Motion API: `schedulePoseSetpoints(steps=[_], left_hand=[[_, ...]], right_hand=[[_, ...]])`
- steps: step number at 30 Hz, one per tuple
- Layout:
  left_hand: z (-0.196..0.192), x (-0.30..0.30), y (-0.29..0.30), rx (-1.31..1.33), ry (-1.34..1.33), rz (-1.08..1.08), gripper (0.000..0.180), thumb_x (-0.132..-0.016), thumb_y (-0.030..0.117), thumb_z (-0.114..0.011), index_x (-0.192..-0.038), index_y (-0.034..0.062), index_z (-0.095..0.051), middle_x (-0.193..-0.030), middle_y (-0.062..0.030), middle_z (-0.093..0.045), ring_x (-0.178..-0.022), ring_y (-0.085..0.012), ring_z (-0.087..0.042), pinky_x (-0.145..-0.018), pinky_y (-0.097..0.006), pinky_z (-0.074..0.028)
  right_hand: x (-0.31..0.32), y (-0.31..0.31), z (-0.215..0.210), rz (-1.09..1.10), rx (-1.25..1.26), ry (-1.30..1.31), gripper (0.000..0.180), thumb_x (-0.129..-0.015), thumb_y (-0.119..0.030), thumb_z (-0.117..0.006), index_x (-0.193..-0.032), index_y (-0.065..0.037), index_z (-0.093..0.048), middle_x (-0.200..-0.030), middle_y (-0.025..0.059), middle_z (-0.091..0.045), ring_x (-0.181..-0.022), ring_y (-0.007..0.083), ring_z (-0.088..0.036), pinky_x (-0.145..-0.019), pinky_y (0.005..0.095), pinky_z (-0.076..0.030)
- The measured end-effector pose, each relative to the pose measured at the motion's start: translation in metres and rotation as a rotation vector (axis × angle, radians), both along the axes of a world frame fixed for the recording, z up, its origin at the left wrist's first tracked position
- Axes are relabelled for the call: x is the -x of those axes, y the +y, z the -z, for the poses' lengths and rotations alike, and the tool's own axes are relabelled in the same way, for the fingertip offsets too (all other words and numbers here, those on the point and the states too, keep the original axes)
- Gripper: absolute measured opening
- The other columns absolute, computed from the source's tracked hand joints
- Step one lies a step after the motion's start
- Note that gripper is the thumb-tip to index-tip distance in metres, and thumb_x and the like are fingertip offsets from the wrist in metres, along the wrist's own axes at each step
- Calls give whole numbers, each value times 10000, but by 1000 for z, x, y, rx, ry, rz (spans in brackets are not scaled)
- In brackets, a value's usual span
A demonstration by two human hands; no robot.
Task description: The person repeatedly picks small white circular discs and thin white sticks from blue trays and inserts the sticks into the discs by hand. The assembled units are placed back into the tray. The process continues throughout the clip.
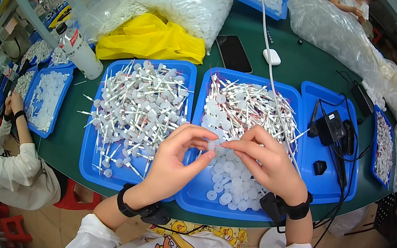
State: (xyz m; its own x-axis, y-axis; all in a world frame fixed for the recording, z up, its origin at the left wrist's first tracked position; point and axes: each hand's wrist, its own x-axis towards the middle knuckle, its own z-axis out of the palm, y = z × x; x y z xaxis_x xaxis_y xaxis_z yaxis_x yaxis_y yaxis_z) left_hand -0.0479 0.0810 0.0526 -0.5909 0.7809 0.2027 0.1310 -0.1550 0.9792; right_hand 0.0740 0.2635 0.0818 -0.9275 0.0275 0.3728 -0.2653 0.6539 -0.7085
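Note:
Above the middle blue tray (226,213), both my hands meet at fingertip height. A small translucent white disc (212,145) is pinched between the thumb and fingers of my left hand (172,156). My right hand (268,161) pinches a thin red piece (220,146) whose end meets the disc; the fingers hide the rest of it. That tray holds loose white discs (236,179) at its near side and thin white sticks with red ends (256,104) at its far side. In the left blue tray (85,158) lie many white sticks fitted with discs (142,99).
A right blue tray (340,196) holds a black device (331,127) and cables. Beyond the trays lie a phone (234,53), a white case (272,57), a yellow bag (152,41) and a bottle (81,52). A white cable (271,78) crosses the middle tray. A person (15,167) works at left.

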Motion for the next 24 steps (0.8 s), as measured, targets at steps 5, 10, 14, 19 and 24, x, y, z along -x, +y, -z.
schedulePoseSetpoints(steps=[5,10,14,19,24], left_hand=[[-4,-2,-1,113,40,50,316,-849,0,-706,-1151,-1,-612,-1100,-93,-615,-999,-162,-632,-892,-292,-496],[-4,-5,1,26,-68,102,320,-843,2,-718,-1145,-14,-612,-1110,-102,-632,-1034,-168,-629,-922,-299,-494],[-5,-5,0,-24,-86,113,308,-830,-16,-725,-1122,-15,-626,-1130,-105,-633,-1039,-170,-628,-932,-304,-492],[-3,-4,-1,-27,153,39,266,-788,-7,-759,-1041,3,-678,-1085,-121,-682,-1006,-200,-661,-897,-303,-517],[-11,-7,1,-17,508,-81,238,-748,8,-788,-972,17,-709,-1026,-119,-723,-938,-221,-703,-804,-300,-562]], right_hand=[[2,1,3,-33,3,65,236,-848,7,-671,-1081,-28,-674,-886,81,-553,-753,222,-590,-646,318,-481],[0,-1,1,-12,71,72,225,-820,-10,-715,-1043,-31,-684,-905,89,-630,-783,226,-643,-664,308,-517],[-1,-1,-2,18,99,72,209,-797,-6,-735,-1000,-23,-690,-909,101,-665,-798,227,-666,-677,294,-534],[-1,2,3,13,66,102,162,-793,-3,-737,-949,-11,-696,-872,95,-673,-763,216,-667,-647,291,-530],[-2,-1,2,14,111,63,117,-813,-9,-725,-925,-7,-691,-851,88,-672,-715,207,-660,-596,293,-518]])
